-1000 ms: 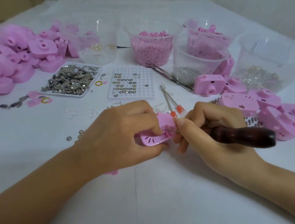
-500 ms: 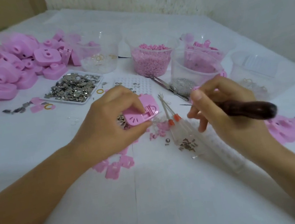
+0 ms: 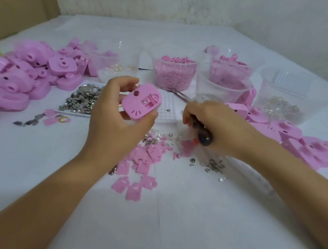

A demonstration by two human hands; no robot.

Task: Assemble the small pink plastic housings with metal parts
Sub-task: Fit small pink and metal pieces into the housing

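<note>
Works at a white table [image 3: 39, 160] with a heap of pink housings [image 3: 9, 85] piled far left, more of them [image 3: 327, 151] along the right, and clear tubs [image 3: 222, 88] at the far middle. Grips one pink housing [image 3: 142, 103] in the left hand [image 3: 115, 122], thumb and fingers curled round its edges, held up over the middle, slotted face toward the camera. Clenches the right hand [image 3: 221, 125] round a dark-handled tool [image 3: 204, 138] just right of it, above small pink plates [image 3: 134, 192] and loose metal parts [image 3: 213, 166].

Housing pile [image 3: 9, 81] left of tubs [image 3: 221, 80] (tools between).
</note>
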